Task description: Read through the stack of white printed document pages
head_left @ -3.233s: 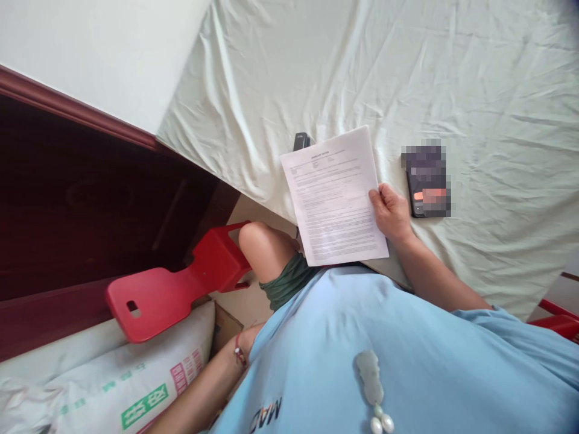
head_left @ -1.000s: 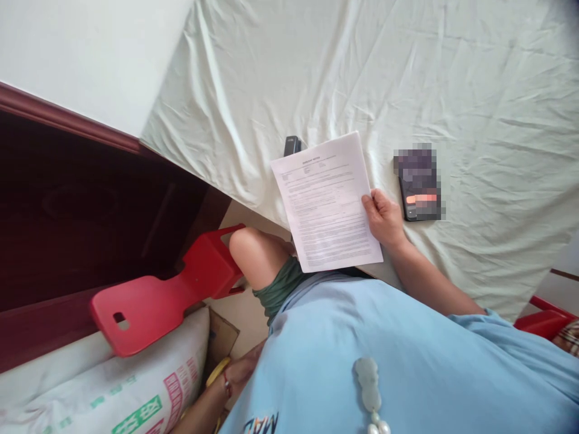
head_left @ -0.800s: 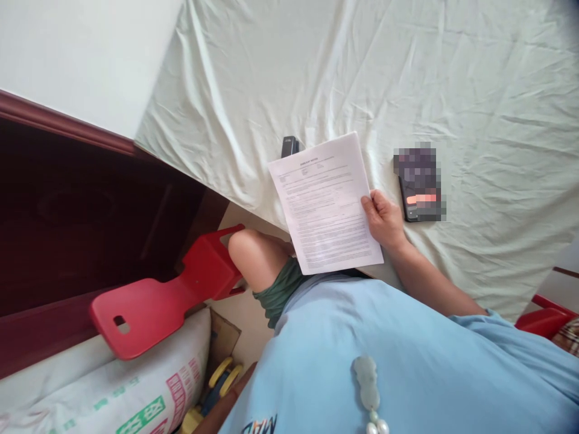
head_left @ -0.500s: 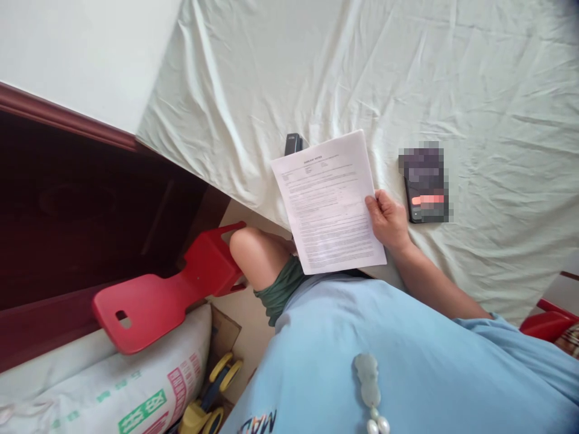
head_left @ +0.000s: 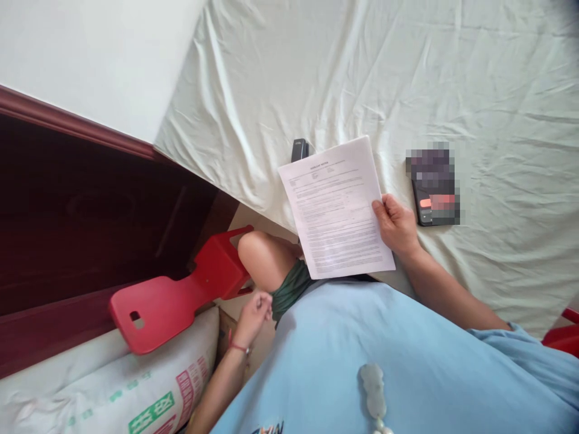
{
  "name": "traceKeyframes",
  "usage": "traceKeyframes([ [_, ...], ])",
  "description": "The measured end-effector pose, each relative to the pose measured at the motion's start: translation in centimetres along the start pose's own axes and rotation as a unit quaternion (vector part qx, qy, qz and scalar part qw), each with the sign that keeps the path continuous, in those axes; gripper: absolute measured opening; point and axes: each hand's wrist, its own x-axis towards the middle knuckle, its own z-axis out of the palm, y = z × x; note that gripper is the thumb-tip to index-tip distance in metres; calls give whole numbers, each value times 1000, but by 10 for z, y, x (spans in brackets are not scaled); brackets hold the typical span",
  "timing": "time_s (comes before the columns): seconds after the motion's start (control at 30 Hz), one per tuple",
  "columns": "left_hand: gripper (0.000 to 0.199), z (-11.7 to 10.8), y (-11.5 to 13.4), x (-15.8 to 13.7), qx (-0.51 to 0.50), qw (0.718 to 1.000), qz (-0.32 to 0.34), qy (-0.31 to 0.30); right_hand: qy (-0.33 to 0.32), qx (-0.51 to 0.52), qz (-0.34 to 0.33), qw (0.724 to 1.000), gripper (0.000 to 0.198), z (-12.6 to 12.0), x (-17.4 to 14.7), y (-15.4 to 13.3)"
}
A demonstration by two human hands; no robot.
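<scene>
My right hand [head_left: 398, 225] grips the right edge of a stack of printed paper sheets [head_left: 339, 211], thumb on top and fingers underneath. The sheets are tilted slightly, with their lower edge close to my blue shirt. My left hand [head_left: 256, 310], a red bracelet at its wrist, hangs beside my left thigh near the green shorts. Its fingers are curled in, and nothing shows between them. Just past the top left edge of the paper, a black stapler-like object [head_left: 299, 149] is partly hidden by the sheets.
A pale wrinkled cloth [head_left: 271, 78] covers the surface in front. Right of my right hand lies a phone [head_left: 436, 193] with a blurred screen. A red plastic chair [head_left: 158, 310] stands at the left, above a white printed sack [head_left: 136, 386]. Dark red wooden furniture [head_left: 90, 205] borders the left side.
My left hand has come into view at the lower left, beside my thigh. My right hand keeps holding the sheets. The whole view has shifted a little.
</scene>
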Motion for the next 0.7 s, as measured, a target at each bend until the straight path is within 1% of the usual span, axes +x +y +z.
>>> traceKeyframes([
  [0.03,48,8,7,11,-38,999,20,10,1,-2,1,1000,38,0,0,-1],
  [0.07,47,18,18,23,-90,994,53,32,3,-3,1,1000,39,0,0,-1],
  [0.1,46,30,30,34,-120,990,71,37,4,-6,1,1000,39,0,0,-1],
  [0.13,45,41,43,44,-130,987,90,40,5,-7,-1,1000,40,0,0,-2],
  [0.2,41,62,71,61,-109,980,160,49,5,-9,-3,1000,40,0,0,-2],
  [0.27,39,77,94,73,-107,969,213,66,3,-7,-3,1000,40,0,0,-1],
  [0.3,40,82,103,78,-119,965,228,60,3,-6,-2,1000,40,0,0,0],
  [0.37,42,86,117,84,-147,960,236,20,7,-7,1,1000,39,-1,0,1],
  [0.43,42,85,125,89,-174,956,235,-5,13,-8,0,1000,38,-1,-1,2],
  [0.57,37,79,128,95,-198,955,220,-35,12,-8,-2,1000,38,-1,-1,1],
  [0.63,32,78,126,96,-190,956,219,-35,11,-14,0,1000,37,-1,-2,-1],
  [0.7,28,78,123,96,-181,957,224,-16,10,-17,2,1000,36,-1,-2,-1],
])
